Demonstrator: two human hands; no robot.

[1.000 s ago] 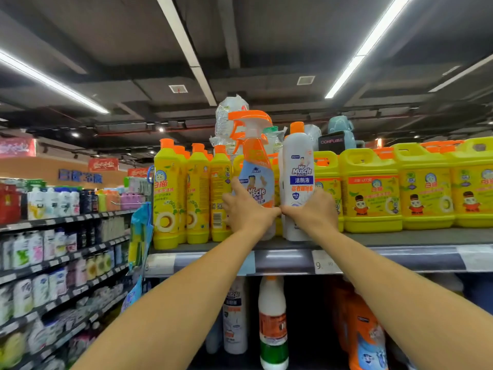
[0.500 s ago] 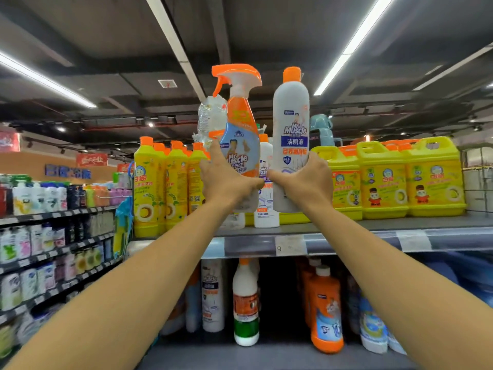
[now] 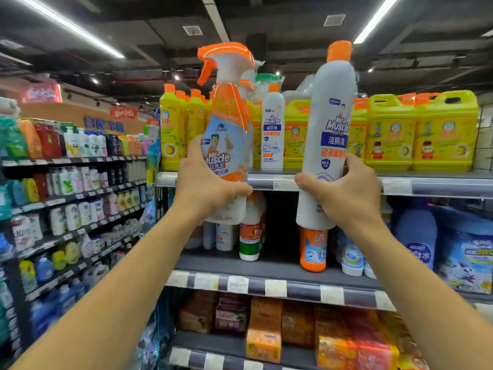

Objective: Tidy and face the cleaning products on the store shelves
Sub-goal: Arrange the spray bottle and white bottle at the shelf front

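The orange-and-white plastic trigger spray bottle (image 3: 226,145) carries an orange nozzle head and a "Mr Muscle" label facing the camera. It is upright and held clear of the shelving, in front of the grey metal top shelf (image 3: 426,182). The left hand (image 3: 205,188) is wrapped closed around its lower body. The tall white cylindrical plastic bottle with an orange cap (image 3: 329,134) shows the same brand and a blue label band. It leans slightly and is also held in the air in front of the top shelf, with the right hand (image 3: 346,193) clamped closed around its lower half.

The top shelf holds slim yellow bottles with orange caps (image 3: 173,129) at the left, one small white orange-capped bottle (image 3: 272,129) standing between the two held items, and large yellow jugs with handles (image 3: 421,132) at the right. The shelf below holds an orange bottle (image 3: 312,249) and white bottles (image 3: 249,236).

Compared with half a second earlier, both held bottles are nearer the camera and farther apart, and more lower shelves are visible.
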